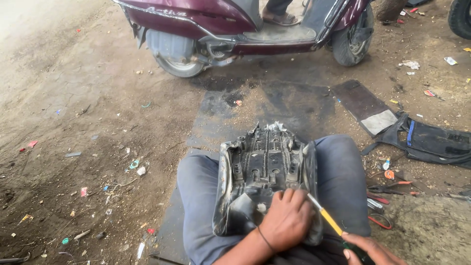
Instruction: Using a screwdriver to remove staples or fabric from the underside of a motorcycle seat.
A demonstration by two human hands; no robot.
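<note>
Person sits cross-legged on the ground [98, 98], scooter seat [262, 169] lying upside down across their lap, black plastic underside w/ ribs & holes facing up. Seat cover edge wraps over the rim, worn & greyish, esp. along the left side.

Left hand [287, 219] rests on the near end of the seat, fingers curled down & pressing the cover edge against the base; closed on the cover, thin dark band round the wrist. Right hand [368, 250] at bottom right, partly cut off by the frame, gripping a screwdriver [331, 223] by its dark handle. Yellow shaft section runs up & left, metal tip touching the seat rim just beside the left hand's fingers.

Both knees in blue trousers [201, 196] either side of the seat.

On the ground to the right, near the right knee: a few hand tools [387, 189] incl. red-handled pliers or cutters, exact kind hard to tell. Further right a black fabric cover [431, 142] w/ a blue stripe, & a flat dark mat [365, 105] w/ a pale patch at one end.

Top of view: maroon scooter [235, 24] standing, seat missing can't be confirmed from here; rear wheel left, front wheel right. Another person's foot in a sandal [279, 18] on its footboard. Dark oily stain on the ground btwn scooter & lap. Small bits of litter scattered over the dirt on the left.
</note>
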